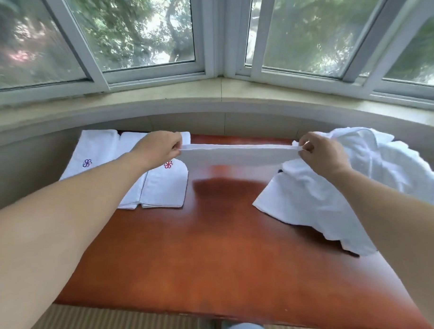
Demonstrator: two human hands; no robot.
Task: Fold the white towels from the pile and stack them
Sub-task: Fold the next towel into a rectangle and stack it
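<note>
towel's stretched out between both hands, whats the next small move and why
Probably lower the towel flat onto the bare table: the left hand and right hand pinch its ends taut in the air, between the folded towels and the pile.

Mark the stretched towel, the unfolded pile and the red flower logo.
stretched towel (237, 152), head view, middle of its span.
unfolded pile (373, 168), head view, crumpled centre.
red flower logo (168, 164), head view, embroidery itself.

No readable text; folded towels (162, 188) bear only embroidered flower emblems.
</note>
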